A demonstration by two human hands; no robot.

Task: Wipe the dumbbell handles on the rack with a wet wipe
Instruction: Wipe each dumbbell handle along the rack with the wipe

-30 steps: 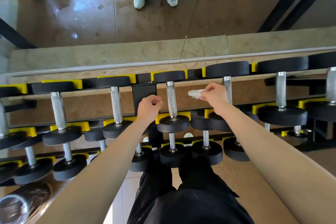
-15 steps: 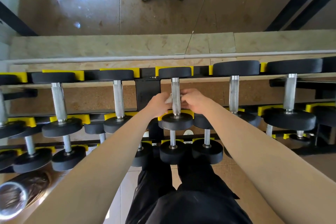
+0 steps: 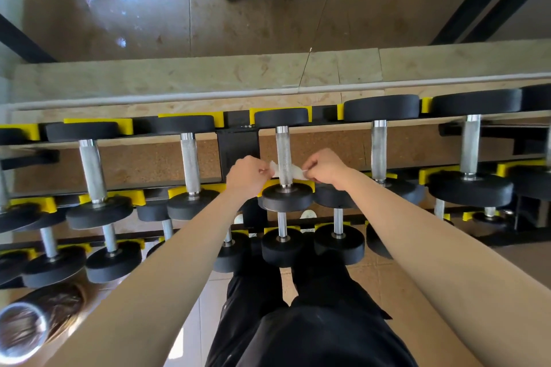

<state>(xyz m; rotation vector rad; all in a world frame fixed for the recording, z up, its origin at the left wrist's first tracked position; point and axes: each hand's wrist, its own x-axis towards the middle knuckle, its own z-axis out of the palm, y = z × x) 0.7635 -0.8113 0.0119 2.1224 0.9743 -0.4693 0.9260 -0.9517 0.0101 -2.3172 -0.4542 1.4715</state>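
A dumbbell with black ends and a knurled steel handle [image 3: 282, 149] lies on the top tier of the rack [image 3: 237, 140], straight ahead of me. A white wet wipe [image 3: 295, 171] passes behind the lower part of that handle and shows on both sides of it. My left hand [image 3: 246, 174] pinches the wipe's left end just left of the handle. My right hand [image 3: 325, 168] pinches its right end just right of the handle. Both hands sit a little above the dumbbell's near end plate [image 3: 286, 197].
More dumbbells flank it on the top tier: one handle to the left [image 3: 190, 161], one to the right [image 3: 378, 149]. Lower tiers hold smaller dumbbells [image 3: 281, 243]. A mirror [image 3: 238, 18] behind the rack reflects the floor. A shiny cylinder [image 3: 21, 328] lies at bottom left.
My right hand brought the wipe from the neighbouring handle to this one. Both hands met at the handle, then drew apart, stretching the wipe behind it.
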